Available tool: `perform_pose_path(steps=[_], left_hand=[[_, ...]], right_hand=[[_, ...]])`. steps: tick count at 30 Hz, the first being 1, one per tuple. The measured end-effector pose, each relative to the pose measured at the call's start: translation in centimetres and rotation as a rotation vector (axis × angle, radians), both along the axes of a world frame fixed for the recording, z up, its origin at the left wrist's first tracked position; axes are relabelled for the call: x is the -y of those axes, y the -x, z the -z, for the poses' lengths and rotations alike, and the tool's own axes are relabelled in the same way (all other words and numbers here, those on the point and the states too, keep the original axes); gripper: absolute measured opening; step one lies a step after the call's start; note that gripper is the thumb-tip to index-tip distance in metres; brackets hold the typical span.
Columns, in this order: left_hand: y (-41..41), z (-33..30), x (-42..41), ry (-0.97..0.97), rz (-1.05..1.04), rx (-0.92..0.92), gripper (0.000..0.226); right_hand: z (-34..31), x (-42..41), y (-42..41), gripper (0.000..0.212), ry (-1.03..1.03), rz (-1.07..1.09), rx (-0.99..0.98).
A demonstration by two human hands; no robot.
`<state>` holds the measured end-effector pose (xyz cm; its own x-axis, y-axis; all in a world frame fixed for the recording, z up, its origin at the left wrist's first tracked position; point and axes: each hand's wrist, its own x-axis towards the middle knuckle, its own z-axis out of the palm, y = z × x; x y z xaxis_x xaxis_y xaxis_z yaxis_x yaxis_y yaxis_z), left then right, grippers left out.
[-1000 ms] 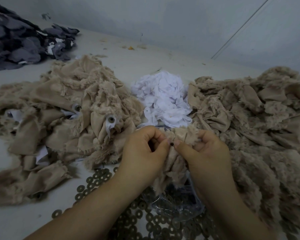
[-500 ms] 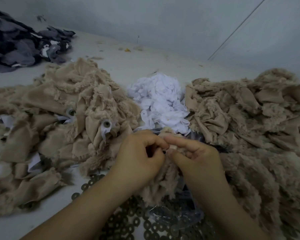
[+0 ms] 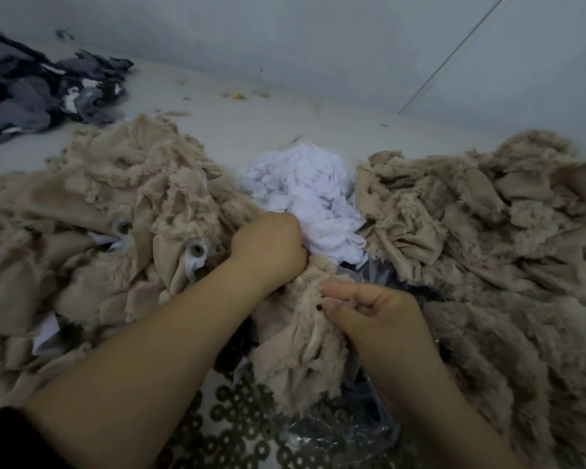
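**Eye stud set in one fur piece, a large heap left to do**

A tan fur piece (image 3: 298, 353) is held up between the two heaps, over a clear plastic bag (image 3: 352, 434) and scattered dark washers (image 3: 237, 418). It is pinched by the right hand (image 3: 379, 316) beside a small dark stud (image 3: 319, 308) that pokes through the pile. The left hand (image 3: 268, 248) is curled at the piece's top edge, against the white scraps (image 3: 312, 198); whether anything is gripped cannot be told, as its fingers are hidden.

In the left heap (image 3: 115, 198), round grey backings with white tabs are seen on two pieces, so these are judged finished. The right heap (image 3: 487, 214) shows none and is probably waiting. The washer and scrap for this piece seem not yet fitted.

The fur is shaggy on one face and smooth on the other, and is limp and crumpled. The scraps are thin and papery, the washers flat rings.
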<state>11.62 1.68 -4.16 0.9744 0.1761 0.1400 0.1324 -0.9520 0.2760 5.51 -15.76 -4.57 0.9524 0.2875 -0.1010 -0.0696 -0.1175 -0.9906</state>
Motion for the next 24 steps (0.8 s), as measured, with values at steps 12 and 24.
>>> perform_pose_path(steps=[12, 24], left_hand=[[3.0, 0.8, -0.9, 0.642, -0.014, 0.250, 0.016], [5.5, 0.5, 0.0, 0.865, 0.095, 0.476, 0.018]], right_hand=[[-0.2, -0.3, 0.3, 0.019, 0.042, -0.003, 0.014], [-0.3, -0.3, 0.5, 0.018, 0.080, -0.017, 0.037]])
